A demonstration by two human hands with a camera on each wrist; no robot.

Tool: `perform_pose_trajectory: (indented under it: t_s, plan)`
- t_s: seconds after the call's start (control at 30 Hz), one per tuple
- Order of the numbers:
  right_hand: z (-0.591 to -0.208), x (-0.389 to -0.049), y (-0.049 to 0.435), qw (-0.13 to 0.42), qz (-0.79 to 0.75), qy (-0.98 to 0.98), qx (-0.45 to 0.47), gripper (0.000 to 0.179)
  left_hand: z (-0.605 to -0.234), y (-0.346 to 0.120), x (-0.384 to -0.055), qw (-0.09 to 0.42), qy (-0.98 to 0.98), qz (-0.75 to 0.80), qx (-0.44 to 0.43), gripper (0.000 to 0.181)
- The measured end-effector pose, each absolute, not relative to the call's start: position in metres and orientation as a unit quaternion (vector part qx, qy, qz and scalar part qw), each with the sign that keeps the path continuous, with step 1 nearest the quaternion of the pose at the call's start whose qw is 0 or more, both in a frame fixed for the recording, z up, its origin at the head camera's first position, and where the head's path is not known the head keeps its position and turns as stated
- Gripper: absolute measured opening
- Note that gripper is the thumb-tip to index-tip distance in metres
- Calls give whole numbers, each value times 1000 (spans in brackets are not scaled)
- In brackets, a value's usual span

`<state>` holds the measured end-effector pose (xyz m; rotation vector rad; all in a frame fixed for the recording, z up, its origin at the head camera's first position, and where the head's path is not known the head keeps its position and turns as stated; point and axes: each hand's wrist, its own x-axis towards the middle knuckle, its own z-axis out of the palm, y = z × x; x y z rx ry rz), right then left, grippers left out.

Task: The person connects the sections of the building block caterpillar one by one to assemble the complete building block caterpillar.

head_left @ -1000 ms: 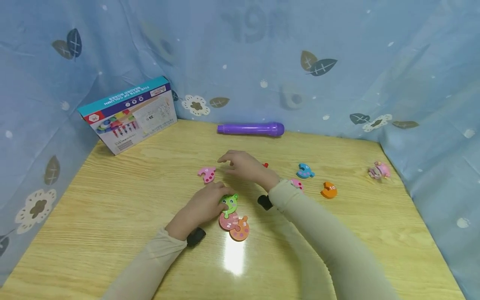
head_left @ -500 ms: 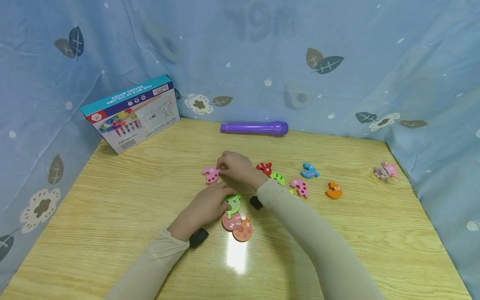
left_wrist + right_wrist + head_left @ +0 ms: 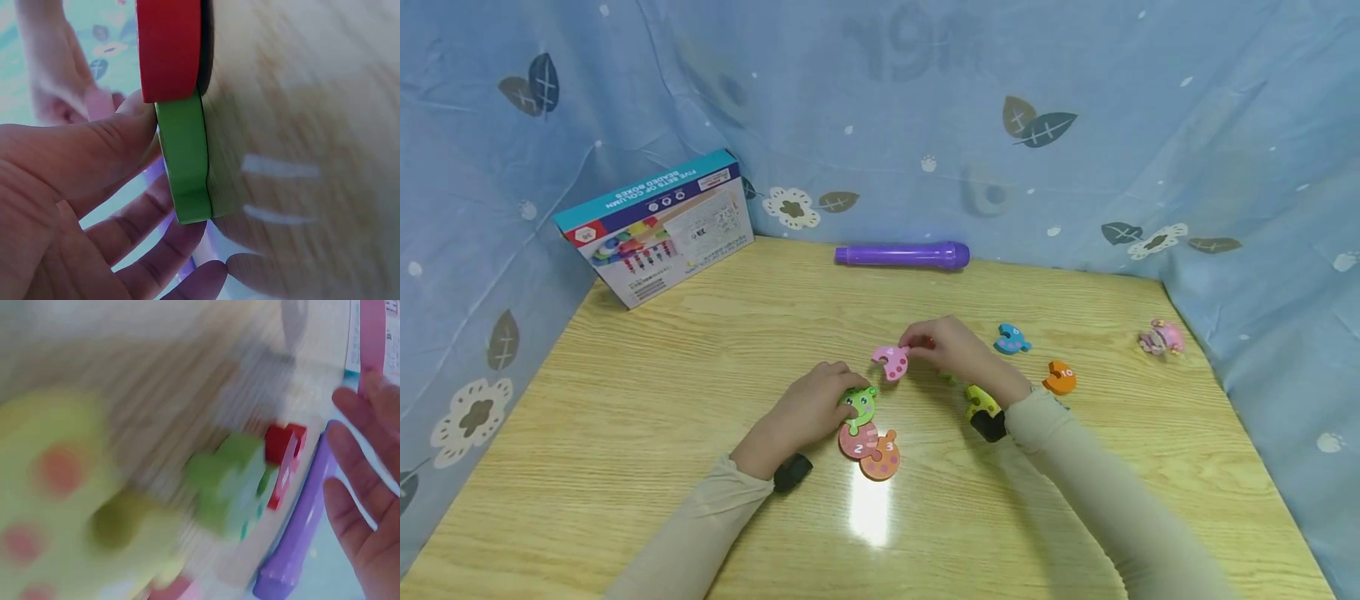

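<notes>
My left hand [image 3: 808, 408] holds the green smiling-face puzzle piece [image 3: 863, 408] on the table, thumb over its face. Joined below it is a red piece marked 2 [image 3: 854, 443], which links to an orange piece marked 3 [image 3: 882, 463]. The left wrist view has the thumb and fingers at the edge of the green piece [image 3: 184, 162], beside the red one [image 3: 169, 50]. Up and to the right, my right hand [image 3: 958, 350] pinches a pink spotted puzzle piece [image 3: 892, 364] by its knob, between thumb and fingertips.
A yellow spotted piece [image 3: 981, 400] lies under the right wrist. Further right are a blue piece marked 6 [image 3: 1012, 340], an orange piece marked 10 [image 3: 1060, 378] and a small pink figure [image 3: 1162, 337]. Behind stand a purple toy microphone [image 3: 902, 256] and a cardboard box [image 3: 658, 229].
My right hand reached the pink piece, gripped it and carried it rightward, toward the joined pieces. The left hand has stayed on the green piece.
</notes>
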<state>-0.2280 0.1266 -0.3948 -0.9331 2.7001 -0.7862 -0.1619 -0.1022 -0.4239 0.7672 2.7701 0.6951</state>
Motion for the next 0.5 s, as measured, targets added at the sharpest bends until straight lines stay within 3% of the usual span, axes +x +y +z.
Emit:
perform_pose_trajectory:
  t_s: [0.5]
  plan:
    - [-409,-189,140,111,-206,874,-427,8,-423,-103,-161,87,932,239,258,33]
